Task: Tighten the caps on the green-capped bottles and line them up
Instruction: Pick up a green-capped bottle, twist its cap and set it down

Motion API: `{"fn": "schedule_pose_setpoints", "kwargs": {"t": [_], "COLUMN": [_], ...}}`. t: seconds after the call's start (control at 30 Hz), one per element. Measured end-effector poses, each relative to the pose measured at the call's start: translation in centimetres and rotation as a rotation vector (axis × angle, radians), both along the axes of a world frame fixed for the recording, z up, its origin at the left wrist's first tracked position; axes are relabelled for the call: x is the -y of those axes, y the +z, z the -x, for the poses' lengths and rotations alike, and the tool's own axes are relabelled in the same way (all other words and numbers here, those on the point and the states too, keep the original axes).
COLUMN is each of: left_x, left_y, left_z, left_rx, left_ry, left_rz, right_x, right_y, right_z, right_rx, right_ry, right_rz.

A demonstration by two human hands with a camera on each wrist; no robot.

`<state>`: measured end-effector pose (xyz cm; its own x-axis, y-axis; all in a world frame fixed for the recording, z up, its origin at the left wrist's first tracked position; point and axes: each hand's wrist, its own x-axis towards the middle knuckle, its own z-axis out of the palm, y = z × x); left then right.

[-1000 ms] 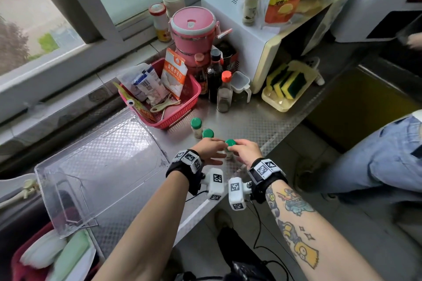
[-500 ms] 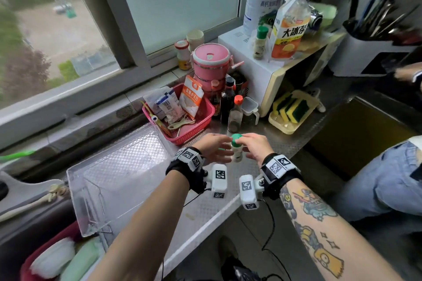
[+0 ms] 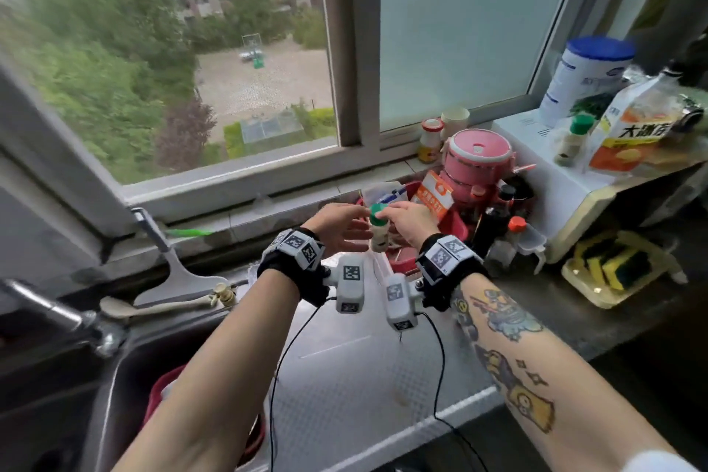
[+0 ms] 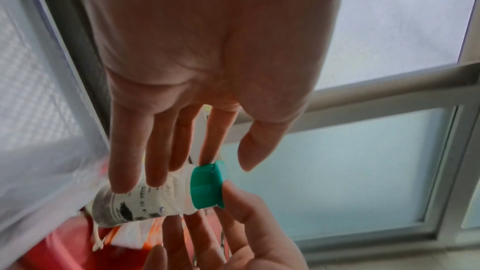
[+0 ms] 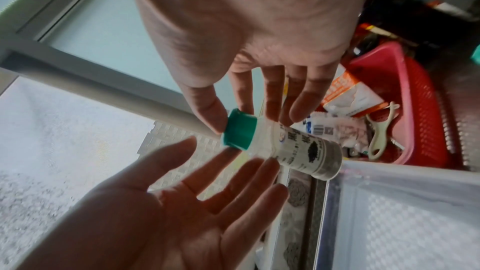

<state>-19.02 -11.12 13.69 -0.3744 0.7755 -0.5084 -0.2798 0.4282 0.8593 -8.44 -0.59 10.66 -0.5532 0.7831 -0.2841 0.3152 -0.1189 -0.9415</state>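
Both hands meet in front of the window, raised above the counter (image 3: 383, 376). Our left hand (image 3: 337, 228) has its fingers straight and spread; in the left wrist view the fingertips (image 4: 155, 174) lie along the body of the small bottle (image 4: 135, 204), and we cannot tell how firmly they press it. Our right hand (image 3: 408, 220) takes the bottle at its top: in the right wrist view the thumb (image 5: 207, 110) sits against the side of the green cap (image 5: 240, 130) while the other fingers reach along the neck and label behind it, so the cap is pinched between thumb and fingers. The bottle is off the counter, tilted, cap end toward the window, with dark printed marks on a pale label and a clear base.

Behind and just below the hands stands a red basket (image 3: 456, 230) holding packets and a pale peeler (image 5: 379, 130). Beside it are a pink lidded pot (image 3: 477, 155), dark sauce bottles (image 3: 494, 218) and a small bottle with an orange cap (image 3: 515, 226). On a white appliance (image 3: 544, 180) to the right stands another green-capped bottle (image 3: 574, 140), next to a large drink bottle (image 3: 636, 126) and a blue-lidded tub (image 3: 586, 77). A tray of sponges (image 3: 613, 268) lies on the counter farther right. A clear plastic bin (image 5: 389, 213) sits below the held bottle.
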Motion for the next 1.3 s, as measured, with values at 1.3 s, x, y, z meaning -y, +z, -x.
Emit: {"fn": "schedule_pose_setpoints", "kwargs": {"t": [1.3], "left_x": [-0.6], "left_y": [-6.7], "left_z": [3.3], "left_rx": [0.02], "left_ry": [0.146], "left_rz": [0.108], "right_x": [-0.4], "right_y": [-5.9], "right_z": [5.4], "right_rx": [0.167], "right_ry": [0.05], "right_rz": [0.071]}}
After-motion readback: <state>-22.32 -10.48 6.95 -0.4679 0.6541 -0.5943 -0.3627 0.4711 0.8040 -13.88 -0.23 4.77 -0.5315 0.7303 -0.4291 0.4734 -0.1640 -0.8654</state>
